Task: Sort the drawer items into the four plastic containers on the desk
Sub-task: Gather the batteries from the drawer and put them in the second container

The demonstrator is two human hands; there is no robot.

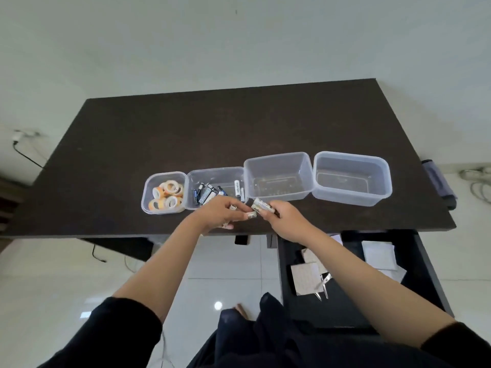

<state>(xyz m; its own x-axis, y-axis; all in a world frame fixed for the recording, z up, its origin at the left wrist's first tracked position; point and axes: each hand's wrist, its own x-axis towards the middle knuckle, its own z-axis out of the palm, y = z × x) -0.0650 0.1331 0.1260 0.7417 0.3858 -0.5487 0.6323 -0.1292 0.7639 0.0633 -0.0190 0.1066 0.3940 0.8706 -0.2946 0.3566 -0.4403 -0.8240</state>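
Four clear plastic containers stand in a row on the dark desk (239, 128). The leftmost container (147, 187) holds several tape rolls (168, 195). The second container (215, 172) holds several batteries (206, 194). The third container (276, 158) and the fourth container (351, 157) look empty. My left hand (218, 211) grips white batteries (250, 215) just in front of the second container. My right hand (284, 219) holds more white batteries (262, 204), touching the left hand's ones. The open drawer (425, 261) at lower right holds scissors (323, 285) and paper pieces (378, 254).
A dark rolled object (438, 181) lies at the desk's right edge. Cables (478, 181) lie on the floor at the right, and a plug with a cord (22, 144) at the left. The white tiled floor (225, 261) shows below the desk's front edge.
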